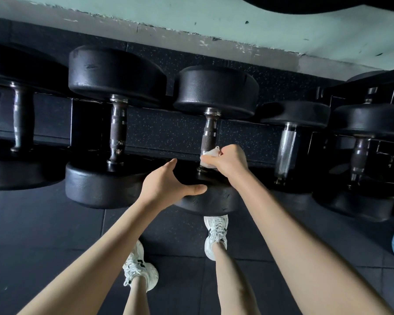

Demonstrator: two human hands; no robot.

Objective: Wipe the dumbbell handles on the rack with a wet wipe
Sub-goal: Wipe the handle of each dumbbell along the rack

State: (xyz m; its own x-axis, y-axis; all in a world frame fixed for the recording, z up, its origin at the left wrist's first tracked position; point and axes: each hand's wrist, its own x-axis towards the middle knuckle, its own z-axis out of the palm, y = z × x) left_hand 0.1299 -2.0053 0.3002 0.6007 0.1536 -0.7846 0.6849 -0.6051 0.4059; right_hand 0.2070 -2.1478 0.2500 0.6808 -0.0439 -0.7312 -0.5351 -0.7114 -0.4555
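So the right hand (231, 161) is curled tight around the wet wipe (208, 155), which is bunched up and wrapped round the near end of the dumbbell handle (209, 135), right where the bar runs into the near head (214, 201). The left hand (166, 185) is open, fingers together and thumb out, resting on that same head just left of and below the right hand, looks like it's steadying it. The dumbbell sits across the rack (150, 153), with its far head well beyond the right hand's knuckles.

Handling-wise: the wipe is soft and floppy and weighs nothing, so it needs a full wrap-around grip to get any scrub going. It'll probably snag a bit on the knurled middle of the bar just past the fingers. The dumbbell itself looks seriously heavy and rigid. I wouldn't lift it, just slide and twist the wipe along the bar.

There's a dark handle (117, 130) off to the left of the left hand and a shiny handle (286, 151) to the right of the right hand
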